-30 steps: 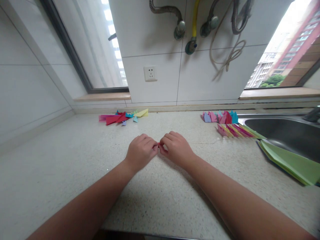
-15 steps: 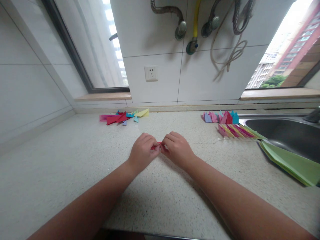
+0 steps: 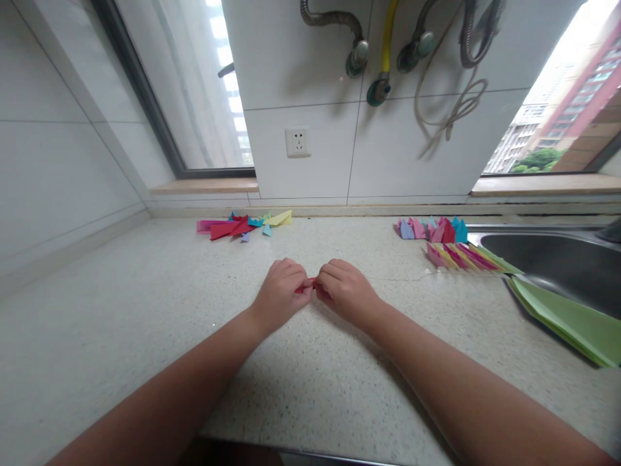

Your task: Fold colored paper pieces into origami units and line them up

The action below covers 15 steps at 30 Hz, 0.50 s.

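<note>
Status of work: in progress, by my judgement. A red paper [image 3: 299, 290] is held between the two hands, above the middle of the counter [image 3: 145, 291]; it is not yet laid down. Folded pieces lie to both sides. Near the wall on the right, a group of pointed paper shapes [image 3: 436, 230] in pink, lilac, red and blue appears finished. In front of it is a row of pink and yellow papers [image 3: 458, 255], just beside the sink [image 3: 538, 251]. Loose coloured papers [image 3: 228, 229] lie overlapping on the left. How many folds are left on the held piece cannot be told.

Condition of the red paper: a narrow strip shows, apparently folded small; most of it is covered by fingers. Creases and edges cannot be checked.

Grip: the left hand [image 3: 279, 291] and the right hand [image 3: 347, 288] each have thumb and fingers pinched on the red paper, fingertips nearly meeting. Green sheets [image 3: 563, 314] lie at far right, untouched.
</note>
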Tool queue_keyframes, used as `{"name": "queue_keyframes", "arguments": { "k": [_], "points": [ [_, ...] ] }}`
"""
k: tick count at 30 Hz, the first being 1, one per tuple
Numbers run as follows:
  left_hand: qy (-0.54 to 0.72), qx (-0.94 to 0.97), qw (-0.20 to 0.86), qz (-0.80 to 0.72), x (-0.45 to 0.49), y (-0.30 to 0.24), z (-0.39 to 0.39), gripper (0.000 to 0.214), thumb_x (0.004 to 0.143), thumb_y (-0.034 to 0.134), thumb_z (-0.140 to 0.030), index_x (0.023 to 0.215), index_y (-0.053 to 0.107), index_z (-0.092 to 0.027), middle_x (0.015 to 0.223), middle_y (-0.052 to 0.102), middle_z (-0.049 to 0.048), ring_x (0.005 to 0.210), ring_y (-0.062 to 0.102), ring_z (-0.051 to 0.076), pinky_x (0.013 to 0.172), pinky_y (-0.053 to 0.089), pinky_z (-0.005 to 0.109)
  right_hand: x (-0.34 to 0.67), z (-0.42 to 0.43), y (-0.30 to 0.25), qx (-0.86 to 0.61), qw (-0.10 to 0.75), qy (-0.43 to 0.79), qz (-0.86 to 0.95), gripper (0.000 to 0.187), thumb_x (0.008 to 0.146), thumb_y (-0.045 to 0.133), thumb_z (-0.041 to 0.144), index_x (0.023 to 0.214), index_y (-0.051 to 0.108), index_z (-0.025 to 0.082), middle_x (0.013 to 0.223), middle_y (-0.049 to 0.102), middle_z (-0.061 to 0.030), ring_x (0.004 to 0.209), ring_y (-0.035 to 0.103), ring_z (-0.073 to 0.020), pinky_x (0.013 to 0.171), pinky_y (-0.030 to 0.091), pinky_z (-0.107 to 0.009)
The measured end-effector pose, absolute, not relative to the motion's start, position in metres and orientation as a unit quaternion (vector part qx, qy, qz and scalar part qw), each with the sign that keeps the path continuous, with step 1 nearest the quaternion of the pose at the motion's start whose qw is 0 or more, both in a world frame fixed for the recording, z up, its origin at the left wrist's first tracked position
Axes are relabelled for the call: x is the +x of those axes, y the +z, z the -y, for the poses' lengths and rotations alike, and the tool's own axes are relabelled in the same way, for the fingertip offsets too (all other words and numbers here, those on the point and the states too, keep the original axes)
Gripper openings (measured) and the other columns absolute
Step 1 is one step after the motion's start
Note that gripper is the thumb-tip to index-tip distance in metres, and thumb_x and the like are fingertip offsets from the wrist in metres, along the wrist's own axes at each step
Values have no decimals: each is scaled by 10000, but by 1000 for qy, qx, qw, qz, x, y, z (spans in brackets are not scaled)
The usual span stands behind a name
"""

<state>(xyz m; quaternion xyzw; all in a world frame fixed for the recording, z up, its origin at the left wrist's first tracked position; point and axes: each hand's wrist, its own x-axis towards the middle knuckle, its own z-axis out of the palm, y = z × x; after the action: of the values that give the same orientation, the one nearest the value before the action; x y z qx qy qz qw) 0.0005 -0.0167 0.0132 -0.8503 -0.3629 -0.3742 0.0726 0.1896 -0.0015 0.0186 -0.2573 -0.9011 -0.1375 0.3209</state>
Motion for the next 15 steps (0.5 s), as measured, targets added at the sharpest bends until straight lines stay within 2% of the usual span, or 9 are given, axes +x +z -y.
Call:
{"name": "queue_keyframes", "arguments": {
  "k": [4, 9, 15],
  "points": [
    [-356, -855, 82, 369, 0, 14, 17, 161, 828, 607, -142, 678, 580, -195, 734, 644, 24, 809, 550, 199, 750, 419, 367, 191, -1, 20, -264, 304, -126, 906, 168, 851, 533, 96, 717, 609, 163, 720, 605, -66, 733, 496, -189, 668, 382, -310],
    [-363, -835, 111, 399, 0, 15, 18, 69, 889, 584, -206, 892, 652, -195, 835, 675, 47, 842, 561, 212, 764, 444, 369, 189, -3, 18, -355, 327, -114, 868, 111, 813, 578, 119, 713, 587, 168, 716, 609, -65, 742, 511, -186, 671, 373, -295],
    [-347, -804, 132, 465, -1, 9, 17, 57, 866, 599, -204, 813, 617, -192, 799, 657, 38, 816, 572, 200, 710, 452, 319, 185, 1, 16, -408, 313, -114, 850, 116, 809, 578, 150, 699, 547, 173, 698, 587, -50, 704, 503, -168, 642, 331, -281]
  ]
}}
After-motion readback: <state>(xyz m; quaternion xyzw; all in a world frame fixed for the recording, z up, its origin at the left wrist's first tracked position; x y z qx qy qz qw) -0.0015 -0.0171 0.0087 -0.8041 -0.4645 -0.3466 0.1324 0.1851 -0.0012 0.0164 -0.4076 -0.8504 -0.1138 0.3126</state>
